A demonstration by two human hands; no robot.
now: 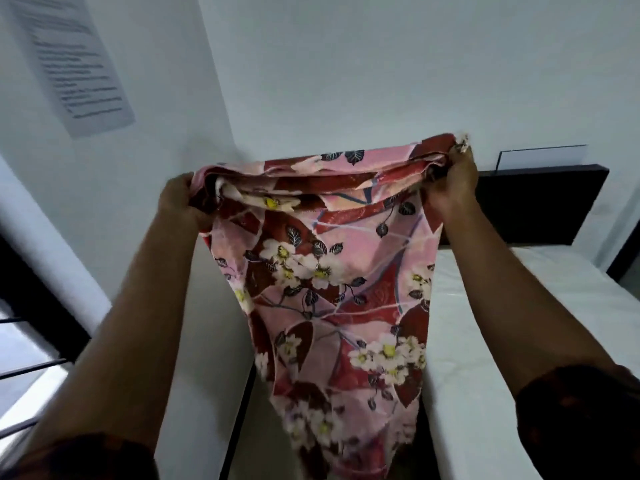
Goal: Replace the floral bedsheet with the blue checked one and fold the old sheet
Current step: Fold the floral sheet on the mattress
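Note:
The floral bedsheet (332,289), pink and dark red with white flowers, hangs in front of me in several folded layers. My left hand (181,202) grips its upper left corner and my right hand (450,183) grips the upper right corner, both arms raised. The sheet's top edge stretches between the hands and its lower end drops out of view at the bottom. The blue checked sheet is not in view.
A bare white mattress (519,323) with a dark headboard (540,202) lies at the right. A white wall with a printed paper notice (72,67) is at the upper left. A dark window frame with bars (31,341) is at the far left.

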